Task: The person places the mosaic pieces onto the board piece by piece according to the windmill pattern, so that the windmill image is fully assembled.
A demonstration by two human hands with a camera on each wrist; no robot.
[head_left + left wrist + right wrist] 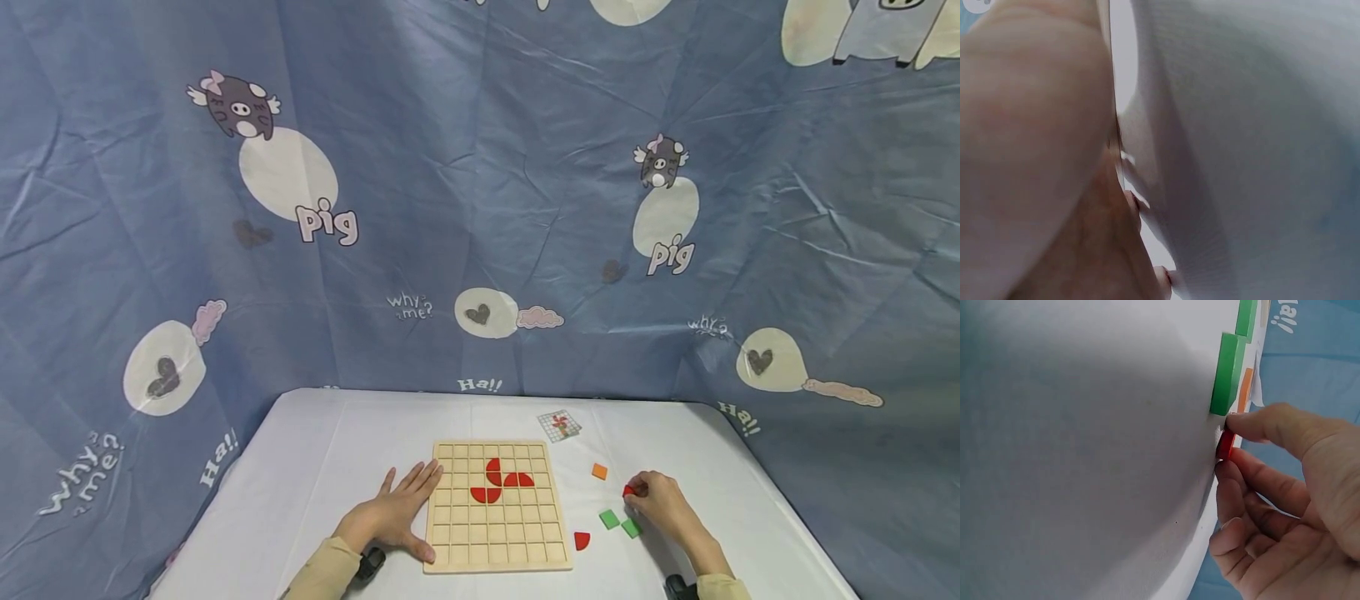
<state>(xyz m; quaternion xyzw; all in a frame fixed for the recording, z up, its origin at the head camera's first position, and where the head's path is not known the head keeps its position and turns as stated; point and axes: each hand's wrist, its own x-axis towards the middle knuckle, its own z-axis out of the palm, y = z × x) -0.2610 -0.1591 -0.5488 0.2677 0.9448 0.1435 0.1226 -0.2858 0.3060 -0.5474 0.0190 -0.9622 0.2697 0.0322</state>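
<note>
Head view is showing the left hand (396, 517) spreading its fingers wide, with fingertips and thumb resting at the left edge of a wooden board (517, 533); it is gripping nothing. Red quarter-circles (478, 495) are lying on the board, to the right of this hand. The right hand (663, 504) is pinching a small red piece (628, 492). To its left, on the table (720, 467), two green squares (609, 519) are lying nearer to the person, and an orange square (599, 472) is lying slightly farther away.

Left wrist view is showing mostly blurred skin beside the table; what the fingers are touching, I cannot tell from here.

Right wrist view is showing thumb and fingers holding the red piece between them, other fingers curling, and one green square lying just beside the thumb tip.
</note>
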